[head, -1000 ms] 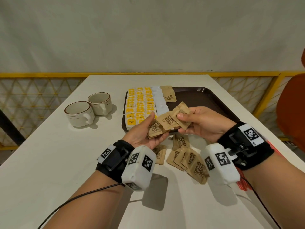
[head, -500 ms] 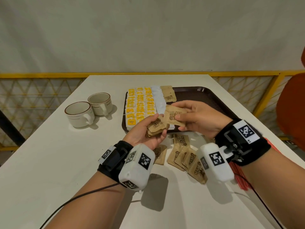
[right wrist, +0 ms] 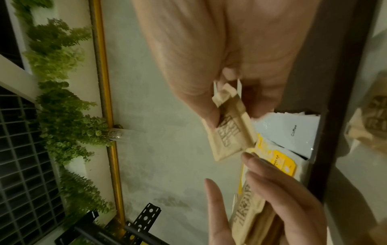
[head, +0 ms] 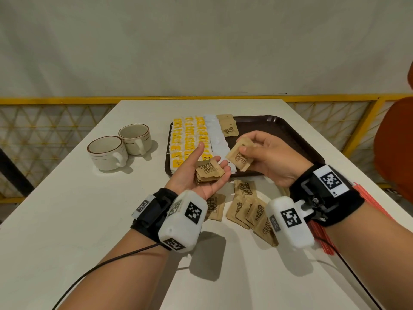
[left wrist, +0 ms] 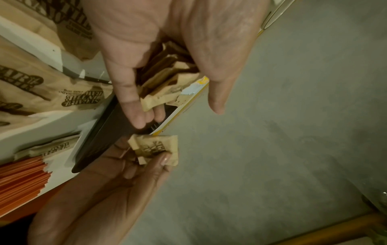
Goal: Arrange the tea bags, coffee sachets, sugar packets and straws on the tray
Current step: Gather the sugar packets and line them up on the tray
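Note:
My left hand (head: pixel 194 170) lies palm up over the tray's near edge, thumb raised, with a small stack of brown sugar packets (head: pixel 209 173) resting on its palm and fingers. The stack (left wrist: pixel 167 79) shows in the left wrist view too. Just to the right, my right hand (head: pixel 245 151) pinches a brown sugar packet (head: pixel 240 156) between thumb and fingers; the pinched sugar packet (right wrist: pixel 228 132) may be two together. The dark brown tray (head: pixel 279 130) holds rows of yellow tea bags (head: pixel 187 139), white coffee sachets (head: pixel 215 135) and one sugar packet (head: pixel 228 127).
Several loose sugar packets (head: pixel 248 204) lie on the white table below my hands. Red straws (head: pixel 323 239) lie at the right, partly under my right wrist. Two cups (head: pixel 107 155) stand left of the tray. The tray's right half is bare.
My right hand has drawn its packet away to the right, off the left hand's stack. The left thumb has lifted from the stack and the palm has opened.

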`<state>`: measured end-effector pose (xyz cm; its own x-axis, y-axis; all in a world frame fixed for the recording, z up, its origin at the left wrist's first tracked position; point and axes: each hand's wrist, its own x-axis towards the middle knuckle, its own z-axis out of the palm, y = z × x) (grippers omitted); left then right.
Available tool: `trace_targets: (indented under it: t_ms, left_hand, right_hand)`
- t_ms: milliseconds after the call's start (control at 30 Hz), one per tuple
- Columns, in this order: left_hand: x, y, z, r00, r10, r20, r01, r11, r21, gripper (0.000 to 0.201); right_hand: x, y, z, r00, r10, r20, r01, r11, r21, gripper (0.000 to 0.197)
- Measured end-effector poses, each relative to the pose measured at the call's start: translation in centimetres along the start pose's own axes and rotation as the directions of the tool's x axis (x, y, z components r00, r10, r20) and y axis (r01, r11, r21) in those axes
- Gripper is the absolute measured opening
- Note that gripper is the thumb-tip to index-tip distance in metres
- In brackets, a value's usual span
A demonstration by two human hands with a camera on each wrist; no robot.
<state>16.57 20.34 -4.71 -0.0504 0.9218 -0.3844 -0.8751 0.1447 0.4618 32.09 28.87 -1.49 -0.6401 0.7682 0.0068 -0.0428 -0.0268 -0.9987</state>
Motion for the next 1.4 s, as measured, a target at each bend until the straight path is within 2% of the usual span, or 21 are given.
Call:
trace_targets:
  t_ms: [100, 200, 267, 333, 400, 533, 600, 633, 700, 733, 800, 833, 933, 1033, 1100, 1167, 1233, 1300, 1333, 1367, 1400]
  left_hand:
    - [0.2, -0.1, 0.0, 1.0, 0.03, -0.01, -0.03, 0.999, 0.019, 0.069]
    - [0.4, -0.2, -0.1, 0.999, 0.036, 0.033, -0.039, 0.995, 0.091, 0.078]
    - [0.2, -0.1, 0.0, 0.996, 0.03, 0.088, -0.043, 0.988, 0.148, 0.077]
    - [-0.2, -0.1, 0.1, 0.993, 0.026, 0.118, -0.047, 0.984, 0.174, 0.072]
    - [-0.5, -0.2, 0.0, 0.989, 0.022, 0.144, -0.039, 0.992, 0.119, 0.062]
    - [-0.7, 1.0, -0.4, 0.983, 0.091, 0.159, -0.102, 0.993, 0.06, 0.043]
    - [-0.7, 2.6, -0.7, 0.975, 0.189, 0.119, -0.188, 0.982, -0.022, 0.036]
    - [-0.9, 3.5, -0.9, 0.966, 0.236, 0.104, -0.231, 0.971, -0.054, 0.031]
    - [-1.1, 4.8, -1.5, 0.954, 0.291, 0.067, -0.284, 0.954, -0.091, 0.025]
    - [-1.2, 5.2, -1.9, 0.954, 0.294, 0.049, -0.289, 0.952, -0.097, 0.025]
    - [-1.3, 5.4, -2.4, 0.956, 0.292, 0.033, -0.289, 0.953, -0.088, 0.028]
    - [-1.3, 5.4, -2.5, 0.956, 0.29, 0.034, -0.287, 0.955, -0.073, 0.03]
    - [-1.1, 5.1, -2.4, 0.963, 0.266, 0.037, -0.267, 0.963, 0.025, 0.028]
    - [-1.1, 4.4, -1.9, 0.973, 0.226, 0.044, -0.228, 0.972, 0.059, 0.019]
    - [-1.2, 4.1, -1.7, 0.973, 0.222, 0.056, -0.226, 0.971, 0.072, 0.02]
    - [-1.0, 4.1, -1.7, 0.971, 0.229, 0.068, -0.235, 0.968, 0.087, 0.022]
    - [-0.8, 4.1, -1.9, 0.971, 0.232, 0.058, -0.236, 0.97, 0.065, 0.022]
    - [-0.6, 3.9, -2.0, 0.97, 0.235, 0.057, -0.239, 0.968, 0.074, 0.021]
    - [-0.6, 3.7, -1.9, 0.97, 0.234, 0.063, -0.24, 0.965, 0.102, 0.023]
    - [-0.7, 3.4, -1.8, 0.971, 0.228, 0.066, -0.235, 0.963, 0.135, 0.026]
    - [-0.7, 3.1, -1.5, 0.974, 0.214, 0.075, -0.223, 0.963, 0.153, 0.036]
  right_hand:
    - [0.3, -0.2, 0.1, 0.995, -0.064, -0.071, 0.051, 0.983, -0.176, 0.01]
    - [0.6, -0.3, 0.6, 0.995, -0.063, -0.078, 0.056, 0.995, -0.088, 0.007]
    - [0.7, -0.3, 1.0, 0.999, -0.041, -0.026, 0.039, 0.997, -0.064, 0.01]
    - [0.8, -0.1, 1.5, 0.999, -0.052, 0.003, 0.052, 0.969, -0.241, 0.014]
    - [1.1, 0.3, 2.0, 0.996, -0.084, -0.008, 0.075, 0.92, -0.384, 0.016]
    - [1.9, 0.9, 2.5, 0.983, -0.16, -0.085, 0.103, 0.878, -0.467, 0.017]
    - [1.8, 0.9, 2.5, 0.991, -0.102, -0.084, 0.049, 0.873, -0.485, 0.018]
    - [1.5, 0.9, 2.6, 0.999, -0.031, -0.023, 0.014, 0.861, -0.509, 0.018]
    - [0.8, 1.5, 3.0, 0.979, 0.136, 0.151, -0.011, 0.776, -0.631, 0.019]
    - [0.6, 1.9, 3.3, 0.956, 0.195, 0.217, 0.026, 0.683, -0.73, 0.024]
    - [0.4, 2.8, 4.2, 0.936, 0.221, 0.273, 0.144, 0.466, -0.873, 0.038]
    - [0.4, 3.0, 4.7, 0.937, 0.203, 0.284, 0.188, 0.393, -0.9, 0.044]
    - [0.6, 3.1, 5.8, 0.93, 0.189, 0.315, 0.242, 0.328, -0.913, 0.051]
    - [0.9, 3.0, 6.0, 0.918, 0.217, 0.332, 0.258, 0.309, -0.915, 0.035]
    - [0.8, 2.7, 5.7, 0.915, 0.206, 0.347, 0.28, 0.297, -0.913, 0.022]
    - [0.7, 1.8, 5.0, 0.92, 0.199, 0.339, 0.266, 0.32, -0.909, 0.014]
    - [0.8, 0.6, 3.9, 0.939, 0.165, 0.302, 0.209, 0.421, -0.882, 0.01]
    - [0.9, -1.0, 3.0, 0.969, 0.109, 0.222, 0.095, 0.664, -0.742, 0.009]
    - [0.8, -1.8, 2.7, 0.981, 0.094, 0.171, 0.029, 0.797, -0.604, 0.009]
    - [0.7, -2.5, 2.5, 0.987, 0.095, 0.131, -0.026, 0.895, -0.446, 0.011]
    - [0.7, -3.0, 2.5, 0.989, 0.098, 0.11, -0.059, 0.948, -0.312, 0.013]
